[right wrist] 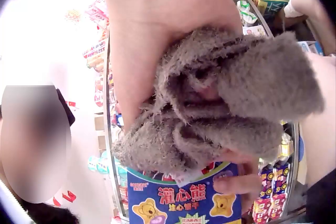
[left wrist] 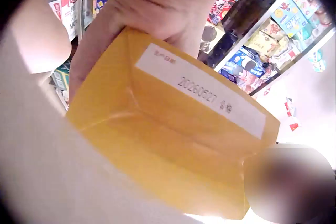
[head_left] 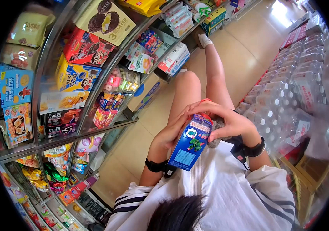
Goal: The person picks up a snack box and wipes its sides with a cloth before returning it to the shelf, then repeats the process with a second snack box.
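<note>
A blue biscuit box (head_left: pixel 189 144) stands tilted in front of the person's lap, and the left hand (head_left: pixel 171 127) grips it along its side. In the right wrist view its front (right wrist: pixel 184 200) shows cartoon bears, with left fingers (right wrist: pixel 239 183) over one edge. The left wrist view shows its yellow end (left wrist: pixel 173 155) with a white date label (left wrist: pixel 202 87). The right hand (head_left: pixel 232 121) holds a crumpled grey fuzzy cloth (right wrist: pixel 210 103) at the upper part of the box, its fingers reaching over the top. In the head view, most of the cloth is hidden behind the right thumb.
Metal shelves (head_left: pixel 72 140) packed with snack boxes and bags stand on the left. Plastic-wrapped bottles (head_left: pixel 283 92) are stacked on the right, beside a wooden stool-like frame (head_left: pixel 307 179). Tiled floor (head_left: pixel 245 50) runs between them, with the person's bare legs (head_left: pixel 218 82) stretched over it.
</note>
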`<state>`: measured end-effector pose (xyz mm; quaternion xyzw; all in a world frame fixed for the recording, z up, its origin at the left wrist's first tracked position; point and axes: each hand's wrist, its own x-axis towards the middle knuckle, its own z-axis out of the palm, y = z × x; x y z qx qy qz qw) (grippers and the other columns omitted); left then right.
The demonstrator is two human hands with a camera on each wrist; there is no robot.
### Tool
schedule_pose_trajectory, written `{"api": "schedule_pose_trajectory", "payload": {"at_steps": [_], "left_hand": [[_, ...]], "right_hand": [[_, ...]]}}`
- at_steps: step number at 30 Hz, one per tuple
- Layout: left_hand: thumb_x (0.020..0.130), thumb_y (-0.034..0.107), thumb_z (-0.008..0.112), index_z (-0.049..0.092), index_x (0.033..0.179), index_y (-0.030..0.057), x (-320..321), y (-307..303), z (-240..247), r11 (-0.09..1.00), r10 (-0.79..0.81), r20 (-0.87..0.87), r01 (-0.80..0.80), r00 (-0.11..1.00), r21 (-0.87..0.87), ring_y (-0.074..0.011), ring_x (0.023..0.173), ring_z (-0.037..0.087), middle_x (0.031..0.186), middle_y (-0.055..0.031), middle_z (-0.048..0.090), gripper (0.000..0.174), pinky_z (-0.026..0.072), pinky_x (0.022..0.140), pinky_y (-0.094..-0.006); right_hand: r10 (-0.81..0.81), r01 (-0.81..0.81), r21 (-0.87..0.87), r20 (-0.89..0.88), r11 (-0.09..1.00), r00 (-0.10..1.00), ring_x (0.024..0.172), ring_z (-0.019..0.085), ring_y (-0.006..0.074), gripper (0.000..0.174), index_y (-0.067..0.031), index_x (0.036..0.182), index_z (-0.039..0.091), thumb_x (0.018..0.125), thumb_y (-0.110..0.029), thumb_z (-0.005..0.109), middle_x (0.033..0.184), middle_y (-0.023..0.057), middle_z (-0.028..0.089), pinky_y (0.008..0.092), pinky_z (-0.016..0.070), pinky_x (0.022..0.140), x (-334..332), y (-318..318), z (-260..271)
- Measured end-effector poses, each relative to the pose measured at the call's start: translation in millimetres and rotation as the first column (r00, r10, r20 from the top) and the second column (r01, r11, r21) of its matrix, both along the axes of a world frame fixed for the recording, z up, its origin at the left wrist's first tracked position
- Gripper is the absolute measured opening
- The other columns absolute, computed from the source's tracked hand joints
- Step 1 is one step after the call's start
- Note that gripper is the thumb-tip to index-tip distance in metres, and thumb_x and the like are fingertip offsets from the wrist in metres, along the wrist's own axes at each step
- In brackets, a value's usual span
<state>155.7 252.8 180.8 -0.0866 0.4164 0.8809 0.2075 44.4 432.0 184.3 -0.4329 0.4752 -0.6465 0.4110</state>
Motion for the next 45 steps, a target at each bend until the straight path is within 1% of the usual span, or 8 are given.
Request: {"api": "schedule_pose_trajectory", "payload": {"at_steps": [2,6,11,18,27,37,40,45], "left_hand": [[0.101,0.041,0.035,0.029,0.143,0.005,2.6,2.6,4.4,0.992,0.022,0.255,-0.052,0.967,0.111,-0.0175,0.131,0.039,0.143,-0.0099,0.038,0.056,0.0323,0.108,-0.0299],[0.1,0.035,0.041,0.032,0.142,0.007,-2.6,-25.2,-14.4,0.988,0.15,0.076,-0.145,0.986,-0.061,-0.0188,0.126,0.046,0.138,-0.0111,0.044,0.051,0.0409,0.101,-0.0314],[0.097,0.03,0.05,0.046,0.131,0.0114,-1.3,-73.0,-31.1,0.671,0.693,0.083,-0.599,0.716,-0.437,-0.0147,0.101,0.061,0.118,-0.0083,0.057,0.039,0.0532,0.076,-0.03],[0.097,0.034,0.05,0.052,0.124,0.0122,-8.2,-49.7,-79.7,0.839,0.526,0.314,-0.422,0.79,-0.343,-0.0116,0.092,0.059,0.107,-0.0017,0.06,0.035,0.0484,0.075,-0.0259],[0.098,0.029,0.048,0.055,0.116,0.0101,-31.2,-34.9,-106.4,0.83,0.517,0.357,-0.354,0.778,-0.431,-0.0095,0.061,0.062,0.084,-0.0044,0.063,0.027,0.0424,0.045,-0.0175],[0.1,0.026,0.045,0.056,0.113,0.0082,-25.4,-53.1,-113.1,0.776,0.569,0.386,-0.318,0.726,-0.545,-0.0106,0.055,0.061,0.08,-0.0067,0.064,0.025,0.0409,0.04,-0.0192],[0.099,0.025,0.048,0.051,0.121,0.0091,-24.7,-62.0,-112.5,0.758,0.591,0.379,-0.331,0.712,-0.561,-0.0104,0.057,0.061,0.084,-0.0067,0.064,0.028,0.0417,0.042,-0.0195],[0.095,0.023,0.056,0.014,0.148,0.0181,-51.1,-105.8,-110.5,0.459,0.703,-0.044,-0.501,0.709,-0.734,-0.015,0.065,0.064,0.103,-0.013,0.063,0.067,0.0446,0.054,-0.022]], "right_hand": [[0.018,-0.017,0.027,-0.012,0.999,1.0,0.121,0.046,0.0233,0.068,-0.0019,0.131,0.047,0.076,-0.023,0.079,0.128,0.01,0.05,0.0336,0.0356,0.102,-3.8,-0.9,-3.2],[-0.061,0.068,0.058,-0.121,0.996,0.991,0.113,0.05,0.0212,0.065,-0.0031,0.125,0.051,0.071,-0.022,0.082,0.123,0.0074,0.052,0.0327,0.0399,0.095,-17.6,-6.7,1.1],[-0.451,0.487,0.17,-0.21,0.857,0.867,0.109,0.052,0.0208,0.062,-0.0058,0.12,0.056,0.067,-0.022,0.083,0.115,0.008,0.056,0.0345,0.0414,0.092,-46.7,-14.8,-0.4],[-0.576,0.787,-0.01,-0.687,0.617,0.443,0.101,0.061,0.0295,0.057,-0.0159,0.119,0.058,0.069,-0.032,0.08,0.118,0.0104,0.057,0.0351,0.0499,0.084,-91.8,-83.1,-41.8],[-0.158,0.645,0.182,-0.888,0.742,0.431,0.078,0.065,0.0322,0.059,-0.0268,0.127,0.051,0.074,-0.043,0.071,0.12,0.0052,0.055,0.0426,0.0531,0.067,-162.2,-219.2,-142.9],[-0.201,0.645,0.091,-0.909,0.759,0.365,0.084,0.066,0.028,0.066,-0.0319,0.137,0.041,0.077,-0.042,0.067,0.122,0.0001,0.055,0.0378,0.0551,0.062,-164.5,-257.4,-191.7],[-0.165,0.638,0.117,-0.916,0.761,0.366,0.078,0.066,0.0275,0.072,-0.03,0.141,0.036,0.077,-0.041,0.068,0.134,0.0001,0.048,0.0378,0.0544,0.061,-164.7,-255.6,-194.2],[-0.184,0.541,0.133,-0.851,0.831,0.491,0.082,0.065,0.0326,0.074,-0.0373,0.142,0.034,0.077,-0.04,0.069,0.142,0.0035,0.042,0.0379,0.054,0.064,-164.7,-229.6,-174.7]]}}
